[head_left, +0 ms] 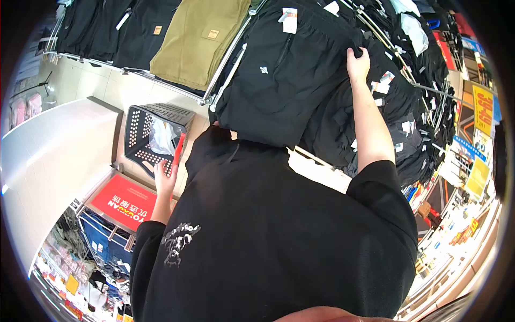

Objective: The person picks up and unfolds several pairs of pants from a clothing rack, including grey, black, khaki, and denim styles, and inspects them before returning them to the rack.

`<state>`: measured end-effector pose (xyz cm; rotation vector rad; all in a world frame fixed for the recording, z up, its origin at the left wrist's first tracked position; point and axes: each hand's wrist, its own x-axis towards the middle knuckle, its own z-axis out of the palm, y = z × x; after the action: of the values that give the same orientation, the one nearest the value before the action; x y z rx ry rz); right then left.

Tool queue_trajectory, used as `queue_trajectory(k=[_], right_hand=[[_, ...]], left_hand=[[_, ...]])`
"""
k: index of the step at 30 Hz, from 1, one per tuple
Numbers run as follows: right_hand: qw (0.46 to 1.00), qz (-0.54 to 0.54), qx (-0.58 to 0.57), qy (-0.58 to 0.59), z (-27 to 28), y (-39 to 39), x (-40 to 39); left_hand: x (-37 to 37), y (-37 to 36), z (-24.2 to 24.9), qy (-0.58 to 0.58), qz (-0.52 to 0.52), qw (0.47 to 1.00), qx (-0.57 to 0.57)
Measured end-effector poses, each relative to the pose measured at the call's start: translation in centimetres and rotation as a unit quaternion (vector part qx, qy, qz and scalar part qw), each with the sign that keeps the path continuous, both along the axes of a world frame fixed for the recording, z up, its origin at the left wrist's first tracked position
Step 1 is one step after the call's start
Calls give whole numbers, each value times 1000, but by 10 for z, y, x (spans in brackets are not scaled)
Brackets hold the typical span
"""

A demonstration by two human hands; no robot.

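My right hand [358, 65] pinches the waistband edge of a pair of black trousers [300, 80]. The trousers hang spread out before me, with a white and red tag [289, 20] near the waist and a small white logo on one leg. At the left, my left hand [165, 178] is closed around the red handle [179, 150] of a dark shopping basket [140, 131] with round holes in its side. A clear plastic bag [163, 137] with something pale lies inside the basket.
More black garments with tags [397, 123] crowd the racks at the right. Olive trousers [196, 43] and dark ones [145, 37] hang from a metal rail at the upper left. A white pillar [59, 155] and a red sign [122, 202] stand near the basket.
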<state>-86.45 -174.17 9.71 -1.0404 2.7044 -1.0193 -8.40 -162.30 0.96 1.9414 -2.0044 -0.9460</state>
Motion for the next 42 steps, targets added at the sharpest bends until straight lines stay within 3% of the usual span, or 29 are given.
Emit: queue_trajectory(k=[3, 5, 9, 10, 12, 15, 17, 19, 21, 23, 25, 27, 29, 31, 33, 34, 35, 37, 39, 42], right_hand=[[992, 51, -112, 33, 33, 8, 50], [983, 96, -153, 26, 62, 15, 83], [931, 271, -212, 126, 144, 48, 161], [916, 314, -213, 126, 167, 57, 181], [888, 389, -216, 119, 208, 76, 214], [844, 473, -224, 116, 255, 107, 250], [846, 445, -271, 117, 276, 119, 276], [864, 393, -303, 85, 284, 134, 292], [875, 330, -348, 65, 280, 147, 296], [920, 213, -322, 69, 283, 157, 301], [951, 75, -299, -4, 283, 168, 302], [946, -66, -308, -79, 278, 174, 305], [926, -97, -335, -144, 276, 178, 306], [938, -141, -301, -99, 266, 185, 301], [944, -166, -282, -42, 256, 190, 299], [945, -169, -280, -8, 251, 191, 299], [945, -171, -277, 26, 249, 192, 299], [945, -191, -243, 112, 247, 192, 303], [936, -205, -208, 196, 245, 190, 305], [912, -269, -176, 255, 240, 210, 291]], left_hand=[[-10, -44, 13, -4, -23, 995, -96], [-33, -85, 24, 64, -17, 986, -156], [-124, -172, 79, 244, -110, 948, -172], [-151, -191, 99, 241, -172, 935, -193], [-217, -214, 159, 303, -257, 893, -213], [-290, -230, 206, 425, -400, 787, -200], [-318, -227, 219, 437, -461, 753, -172], [-329, -225, 217, 476, -573, 664, 59], [-326, -216, 205, 428, -650, 571, 261], [-317, -204, 201, 413, -674, 527, 311], [-303, -194, 198, 424, -641, 575, 281], [-304, -188, 188, 422, -631, 604, 245], [-304, -188, 172, 334, -581, 671, 316], [-302, -188, 170, 393, -488, 711, 320], [-306, -186, 176, 453, -383, 775, 219], [-309, -189, 186, 459, -244, 764, 381], [-319, -180, 198, 554, -130, 737, 364], [-326, -187, 198, 607, -120, 713, 329], [-325, -197, 214, 537, -169, 810, 163], [-324, -215, 230, 562, -147, 814, -19]])
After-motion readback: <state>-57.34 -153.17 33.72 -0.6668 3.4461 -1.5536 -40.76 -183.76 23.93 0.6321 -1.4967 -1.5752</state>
